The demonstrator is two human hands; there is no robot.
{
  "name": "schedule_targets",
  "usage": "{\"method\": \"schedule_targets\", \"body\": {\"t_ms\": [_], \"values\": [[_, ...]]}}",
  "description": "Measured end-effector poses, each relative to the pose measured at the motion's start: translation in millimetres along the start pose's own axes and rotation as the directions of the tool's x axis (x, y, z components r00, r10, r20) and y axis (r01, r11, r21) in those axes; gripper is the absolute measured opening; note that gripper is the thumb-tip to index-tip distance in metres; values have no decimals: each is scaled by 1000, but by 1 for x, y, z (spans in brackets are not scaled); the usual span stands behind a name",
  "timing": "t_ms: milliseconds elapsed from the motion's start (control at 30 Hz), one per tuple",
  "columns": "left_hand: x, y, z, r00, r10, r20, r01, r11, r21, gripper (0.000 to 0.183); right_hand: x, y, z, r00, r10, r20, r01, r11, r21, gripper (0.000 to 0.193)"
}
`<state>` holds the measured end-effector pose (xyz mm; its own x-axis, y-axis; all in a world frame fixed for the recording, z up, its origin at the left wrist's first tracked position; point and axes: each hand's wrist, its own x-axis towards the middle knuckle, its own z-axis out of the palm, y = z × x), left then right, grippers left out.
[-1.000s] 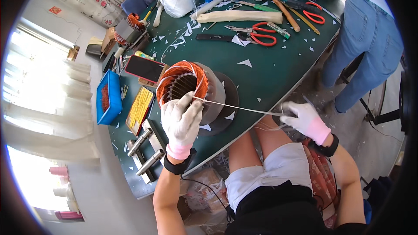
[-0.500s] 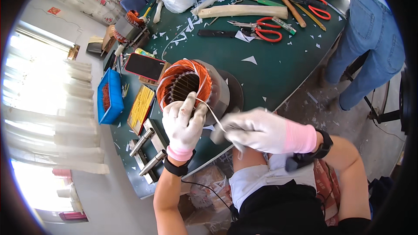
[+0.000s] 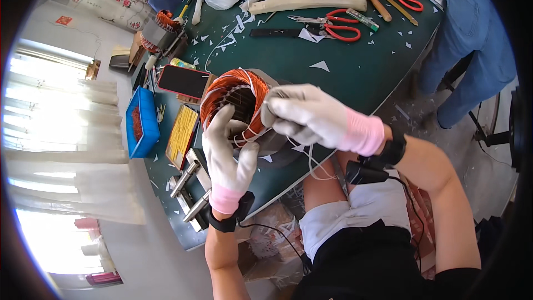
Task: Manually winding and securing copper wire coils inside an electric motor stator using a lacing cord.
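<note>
A motor stator [image 3: 251, 83] stands on the green bench, its ring of orange copper windings facing me and bound with white cord. My left hand [image 3: 223, 158], in a white glove with a pink cuff, is at the near left of the ring. Its fingers reach into the bore and the thumb is spread apart outside, beside the windings. At the right side of the ring, my gloved right hand [image 3: 316, 114] is closed in a pinch on the white cord [image 3: 315, 166]. Loops of that cord hang below the hand; its fingertips are partly hidden.
Left of the stator are a phone [image 3: 183, 81], a blue bin [image 3: 143, 125], a tray of yellow strips [image 3: 182, 136] and a metal fixture [image 3: 191, 183]. Red-handled scissors [image 3: 333, 24] and a wooden stick [image 3: 308, 4] lie behind. Someone in jeans [image 3: 472, 50] stands right.
My right hand has moved up and left to the ring's right side. My left hand has shifted from the ring's front edge so its fingers go into the bore, with the thumb spread.
</note>
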<state>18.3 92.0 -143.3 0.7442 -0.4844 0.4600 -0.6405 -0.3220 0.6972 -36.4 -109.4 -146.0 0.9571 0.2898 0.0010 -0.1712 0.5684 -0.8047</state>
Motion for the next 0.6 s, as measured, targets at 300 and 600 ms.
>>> {"method": "schedule_targets", "body": {"t_ms": [300, 600], "values": [[27, 12, 0, 954, 142, 265, -262, 826, 500, 20, 19, -36, -28, 737, -662, 136, 243, 73, -967, 23], [32, 13, -2, 942, 156, 297, -298, 797, 526, 16, -23, 51, 9, 608, -793, 28, 165, 92, -982, 44]]}}
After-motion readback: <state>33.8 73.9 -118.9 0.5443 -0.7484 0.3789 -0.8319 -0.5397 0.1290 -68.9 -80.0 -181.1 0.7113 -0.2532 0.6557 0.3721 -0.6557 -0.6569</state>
